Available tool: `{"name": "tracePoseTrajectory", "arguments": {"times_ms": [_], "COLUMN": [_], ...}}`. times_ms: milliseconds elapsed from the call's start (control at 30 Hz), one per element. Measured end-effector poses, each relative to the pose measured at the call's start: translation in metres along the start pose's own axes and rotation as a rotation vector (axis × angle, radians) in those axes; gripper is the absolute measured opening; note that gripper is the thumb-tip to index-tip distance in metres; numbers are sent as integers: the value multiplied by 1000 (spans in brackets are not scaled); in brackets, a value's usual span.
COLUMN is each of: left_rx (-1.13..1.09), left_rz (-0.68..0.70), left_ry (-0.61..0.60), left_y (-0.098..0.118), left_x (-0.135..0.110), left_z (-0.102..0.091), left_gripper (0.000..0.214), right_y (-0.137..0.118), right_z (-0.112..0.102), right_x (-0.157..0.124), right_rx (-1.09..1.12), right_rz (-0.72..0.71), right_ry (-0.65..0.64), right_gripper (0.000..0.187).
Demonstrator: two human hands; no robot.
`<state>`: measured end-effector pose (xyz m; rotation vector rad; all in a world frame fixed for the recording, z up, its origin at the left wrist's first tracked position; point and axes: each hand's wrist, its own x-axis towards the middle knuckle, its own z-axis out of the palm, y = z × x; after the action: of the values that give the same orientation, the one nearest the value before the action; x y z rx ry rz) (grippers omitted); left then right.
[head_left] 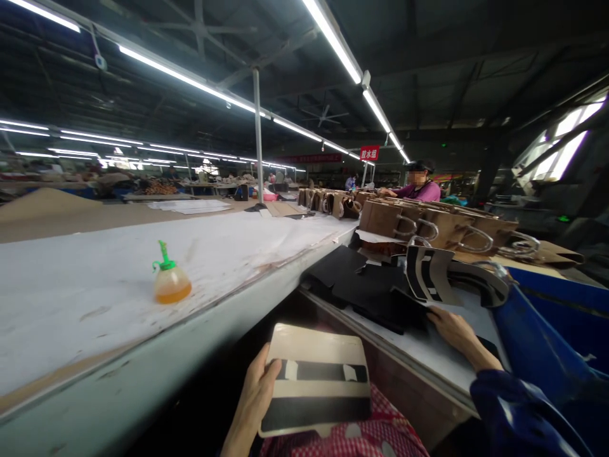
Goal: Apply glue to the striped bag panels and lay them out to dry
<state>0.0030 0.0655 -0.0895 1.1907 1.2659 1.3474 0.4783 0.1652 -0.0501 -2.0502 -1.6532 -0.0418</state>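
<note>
Held at one edge by the left hand [259, 387], the striped panel [318, 384] could tip, while the right hand's [453, 327] grip was unclear.

Dark ceiling [457, 57], strip lights [332, 39] (long, glowing), bright window [565, 152]

A green-topped bottle [172, 284] stands on white sheeting [102, 266] under long strip lights [332, 39].

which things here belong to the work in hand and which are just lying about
Seemingly in use:
beige rectangular panel with black stripes, in the left hand
flat black sheets, at the right hand

Seemingly just lying about:
squat translucent bottle with green nozzle, orange liquid
brown handled bags
</note>
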Motion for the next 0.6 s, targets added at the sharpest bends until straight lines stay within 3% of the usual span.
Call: {"name": "tracePoseTrajectory", "arguments": {"times_ms": [67, 167, 233, 367, 500, 567, 600], "left_rx": [13, 49, 74, 117, 155, 163, 163], "left_rz": [28, 83, 109, 154, 172, 167, 167], "left_ry": [-18, -27, -25, -7, -21, -25, -9], "left_y": [-2, -3, -1, 14, 40, 52, 56], "left_x": [0, 0, -1, -9, -25, -35, -40], "left_z": [-1, -4, -5, -3, 2, 5, 6], "left_gripper": [53, 59, 59, 50, 42, 42, 42], "right_y": [-3, -11, -23, -74, -153, -191, -207], "right_z": [-16, -41, -53, -58, -41, -32, -28], "right_x": [-6, -19, -30, -60, -100, -119, -127], "right_rx": [10, 106, 198, 463, 652, 667, 684], "right_rz": [71, 46, 1, -198, -481, -587, -652], "right_ry": [112, 246, 270, 99, -257, -305, -265], "right_gripper": [27, 44, 49, 40, 37, 33, 28]}}
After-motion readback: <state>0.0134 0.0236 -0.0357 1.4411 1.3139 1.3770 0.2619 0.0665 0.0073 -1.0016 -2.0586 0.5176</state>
